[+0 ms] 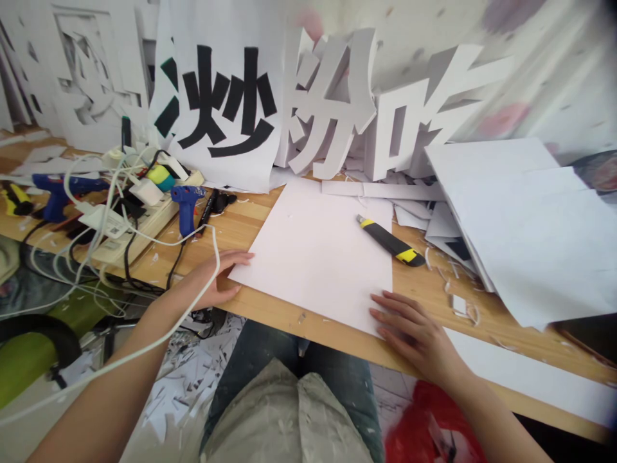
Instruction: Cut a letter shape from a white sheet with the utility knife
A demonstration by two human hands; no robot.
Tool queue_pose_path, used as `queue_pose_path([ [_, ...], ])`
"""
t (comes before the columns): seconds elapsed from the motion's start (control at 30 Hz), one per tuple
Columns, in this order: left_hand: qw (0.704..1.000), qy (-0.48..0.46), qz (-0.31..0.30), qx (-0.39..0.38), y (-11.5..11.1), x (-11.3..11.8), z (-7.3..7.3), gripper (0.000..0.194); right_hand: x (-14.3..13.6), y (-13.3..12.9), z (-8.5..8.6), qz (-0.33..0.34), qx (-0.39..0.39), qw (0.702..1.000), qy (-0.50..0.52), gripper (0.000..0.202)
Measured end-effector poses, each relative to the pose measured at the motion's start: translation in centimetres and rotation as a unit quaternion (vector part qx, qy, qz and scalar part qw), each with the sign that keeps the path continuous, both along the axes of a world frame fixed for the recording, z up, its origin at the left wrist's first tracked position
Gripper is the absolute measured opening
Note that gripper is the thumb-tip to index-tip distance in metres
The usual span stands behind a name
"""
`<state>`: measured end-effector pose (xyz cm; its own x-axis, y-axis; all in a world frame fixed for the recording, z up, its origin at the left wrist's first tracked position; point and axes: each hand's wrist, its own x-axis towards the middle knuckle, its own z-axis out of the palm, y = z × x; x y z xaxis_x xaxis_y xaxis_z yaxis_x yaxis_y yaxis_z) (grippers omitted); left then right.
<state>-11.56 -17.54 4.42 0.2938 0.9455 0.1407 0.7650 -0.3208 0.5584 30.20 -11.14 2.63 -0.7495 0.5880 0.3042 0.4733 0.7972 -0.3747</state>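
Note:
A white board (313,251) lies flat on the wooden table, its near edge close to the table's front edge. At its left corner rests my left hand (224,276), thumb and fingers apart, touching the edge. My right hand (409,328) is spread at the near right corner, with its fingertips on the board. Neither hand grips anything. A black and yellow utility knife (391,243) lies across the board's right edge, its metal tip pointing up and left.
Power strips (139,231) with tangled cables and blue glue guns (187,204) sit on the left. White cut-out characters (332,103) stand behind. Stacked white sheets (530,225) lie on the right. A white cable (159,341) crosses over my left forearm.

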Motion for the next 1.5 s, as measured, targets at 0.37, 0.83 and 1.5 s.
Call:
queue_pose_path([
  [0.37, 0.998, -0.006, 0.049, 0.031, 0.2, 0.9, -0.2, 0.024, 0.1, 0.0, -0.1, 0.011, 0.013, 1.000, -0.001, 0.032],
  [0.83, 0.975, 0.035, 0.201, 0.086, 0.1, 5.1, -0.6, 0.036, -0.1, -0.2, 0.2, -0.002, -0.009, 1.000, -0.007, 0.034],
  [1.5, 0.998, 0.048, 0.006, 0.041, 0.0, 6.8, 0.3, 0.043, -0.1, -0.1, 0.4, -0.005, -0.020, 1.000, -0.009, 0.032],
])
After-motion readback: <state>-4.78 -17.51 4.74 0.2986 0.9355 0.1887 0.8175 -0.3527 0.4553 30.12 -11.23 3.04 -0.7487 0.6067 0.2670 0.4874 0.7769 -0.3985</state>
